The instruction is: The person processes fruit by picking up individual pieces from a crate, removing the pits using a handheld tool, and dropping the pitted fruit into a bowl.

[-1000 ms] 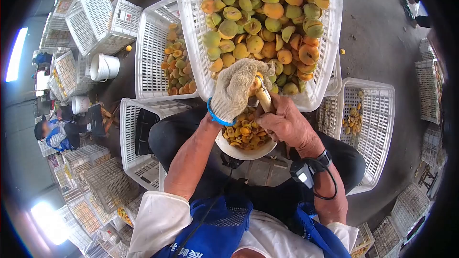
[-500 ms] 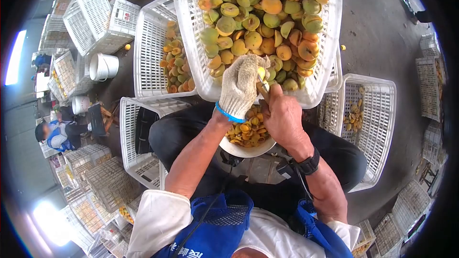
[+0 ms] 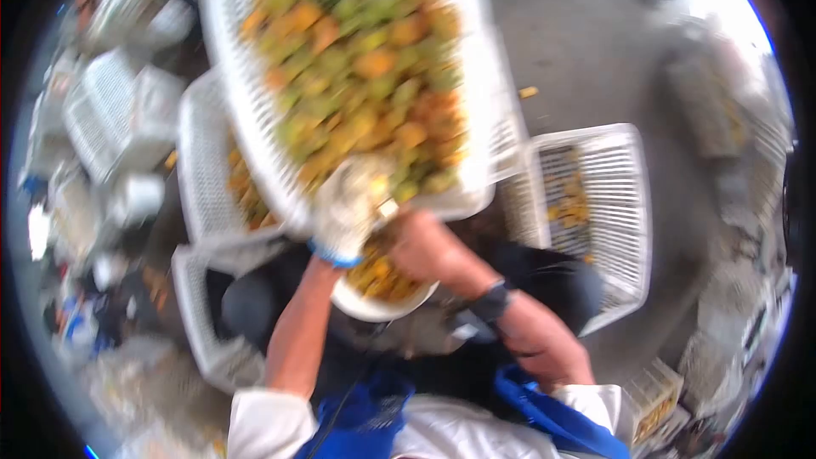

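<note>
The picture is smeared by motion. My left hand (image 3: 350, 204), in a knitted glove with a blue cuff, is closed on a fruit at the near rim of a big white crate (image 3: 255, 153) heaped with green and orange fruit (image 3: 365, 59). My bare right hand (image 3: 425, 246) sits close beside it, fist closed on what looks like a small tool handle; the blur hides it. Under both hands a white bowl (image 3: 374, 310) on my lap holds cut fruit pieces.
A white crate (image 3: 612, 204) with a few fruit pieces stands at my right. Another crate (image 3: 204, 178) with cut fruit lies left of the big one, and an empty one (image 3: 200, 323) by my left knee. Stacked crates fill the left side. Bare concrete floor lies at the upper right.
The whole view has swung and blurred, and the crates now sit lower and tilted. Both hands stay together at the crate rim over the bowl.
</note>
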Demonstrator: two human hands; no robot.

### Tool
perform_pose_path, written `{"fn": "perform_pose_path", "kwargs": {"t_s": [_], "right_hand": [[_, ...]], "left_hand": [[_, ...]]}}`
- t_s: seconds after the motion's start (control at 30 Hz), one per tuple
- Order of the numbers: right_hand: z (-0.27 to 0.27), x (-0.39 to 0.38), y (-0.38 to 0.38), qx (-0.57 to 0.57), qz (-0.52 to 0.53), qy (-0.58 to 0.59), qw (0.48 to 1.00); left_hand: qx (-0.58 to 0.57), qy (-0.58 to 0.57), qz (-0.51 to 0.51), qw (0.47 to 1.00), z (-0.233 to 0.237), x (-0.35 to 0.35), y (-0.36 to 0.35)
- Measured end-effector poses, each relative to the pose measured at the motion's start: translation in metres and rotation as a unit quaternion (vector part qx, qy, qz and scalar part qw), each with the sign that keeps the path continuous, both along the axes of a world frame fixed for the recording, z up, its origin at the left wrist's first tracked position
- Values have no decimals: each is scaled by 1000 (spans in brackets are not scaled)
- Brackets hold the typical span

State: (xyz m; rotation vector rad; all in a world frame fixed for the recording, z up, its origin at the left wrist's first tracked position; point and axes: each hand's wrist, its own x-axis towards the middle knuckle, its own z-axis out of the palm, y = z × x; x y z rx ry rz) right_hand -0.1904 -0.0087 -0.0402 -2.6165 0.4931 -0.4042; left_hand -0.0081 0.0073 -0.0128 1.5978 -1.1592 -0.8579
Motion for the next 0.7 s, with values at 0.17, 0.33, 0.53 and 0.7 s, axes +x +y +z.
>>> {"fn": "perform_pose_path", "kwargs": {"t_s": [0.17, 0.33, 0.53, 0.7], "right_hand": [[56, -8, -6, 277, -188, -7, 942], [62, -4, -2, 279, -204, 0, 938], [51, 1, -1, 408, -166, -91, 893], [83, -14, -15, 556, -133, -103, 814]], "left_hand": [[26, 93, 0, 995, 9, 1, -3], [-5, 126, 24, 992, 8, -10, -1], [-37, 182, 34, 982, 10, -17, 6], [-86, 148, 7, 985, 23, -21, 9]]}}
